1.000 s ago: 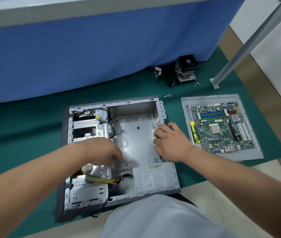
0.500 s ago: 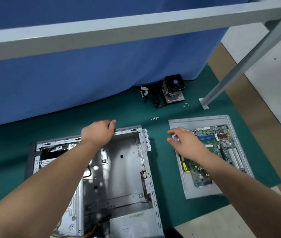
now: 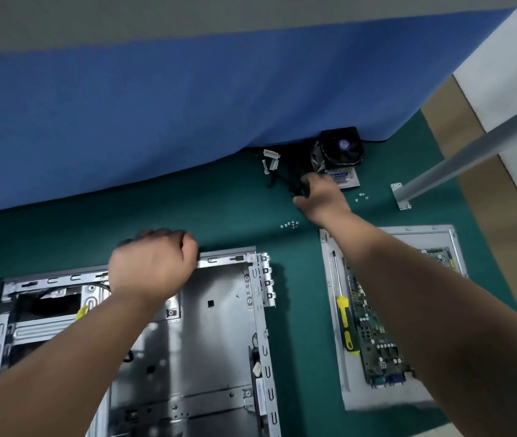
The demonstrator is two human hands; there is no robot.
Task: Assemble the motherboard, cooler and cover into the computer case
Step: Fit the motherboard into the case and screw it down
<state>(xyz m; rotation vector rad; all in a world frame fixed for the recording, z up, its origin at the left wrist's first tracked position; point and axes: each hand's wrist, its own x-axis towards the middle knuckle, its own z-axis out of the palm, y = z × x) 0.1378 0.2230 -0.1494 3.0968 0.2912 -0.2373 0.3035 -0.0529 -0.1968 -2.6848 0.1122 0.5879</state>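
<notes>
The open computer case (image 3: 219, 326) lies flat on the green mat, lower left. My left hand (image 3: 153, 266) grips its far rim, fingers curled over the edge. My right hand (image 3: 323, 197) reaches far forward, and its fingers curl round the black cable bundle (image 3: 285, 181) of the cooler (image 3: 340, 152), which stands by the blue cloth. The motherboard (image 3: 373, 335) lies on the grey cover panel (image 3: 408, 234) at the right, partly hidden by my right forearm.
A yellow-handled screwdriver (image 3: 343, 320) lies on the cover panel beside the motherboard. Small screws (image 3: 288, 224) sit on the mat between case and cooler, with more screws (image 3: 361, 197) right of my right hand. A slanted metal leg (image 3: 471, 159) stands at far right. Blue cloth (image 3: 187, 105) hangs behind.
My right hand moved from the cover panel's corner forward to the cooler's cables. My left hand stays on the case's far rim. The view has shifted forward.
</notes>
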